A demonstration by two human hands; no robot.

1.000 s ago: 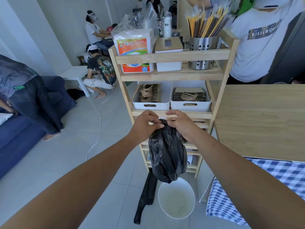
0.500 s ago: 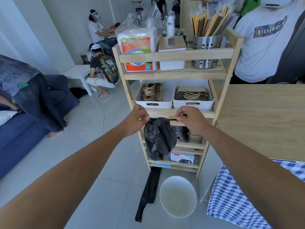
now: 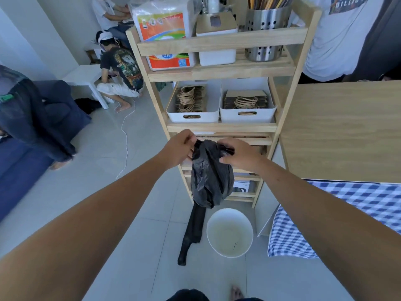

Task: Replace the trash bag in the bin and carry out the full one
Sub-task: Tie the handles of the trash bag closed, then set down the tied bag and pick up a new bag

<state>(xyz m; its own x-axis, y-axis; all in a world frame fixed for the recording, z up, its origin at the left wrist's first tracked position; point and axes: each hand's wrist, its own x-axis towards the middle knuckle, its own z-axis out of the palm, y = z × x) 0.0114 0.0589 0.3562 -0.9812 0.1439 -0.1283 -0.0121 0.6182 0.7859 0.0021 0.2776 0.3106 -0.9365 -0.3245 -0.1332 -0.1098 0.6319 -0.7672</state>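
A bulging black trash bag (image 3: 211, 177) hangs in the air in front of the wooden shelf unit. My left hand (image 3: 179, 148) pinches its top left edge. My right hand (image 3: 239, 154) grips its top right, fingers curled over the neck. Below it on the floor stands a white round bin (image 3: 230, 232) with no liner inside. A flat, folded black bag (image 3: 193, 231) lies on the tiles just left of the bin.
The wooden shelf unit (image 3: 219, 127) stands right behind the bag, holding white boxes. A wooden tabletop (image 3: 340, 131) and a blue checked cloth (image 3: 355, 205) are on the right. Several people are around, by the blue sofa (image 3: 19, 161) and behind the shelf.
My hands drew apart at the bag's top, pulling it taut and higher, then came back together. The bag now hangs lower again, with my right hand over its neck.
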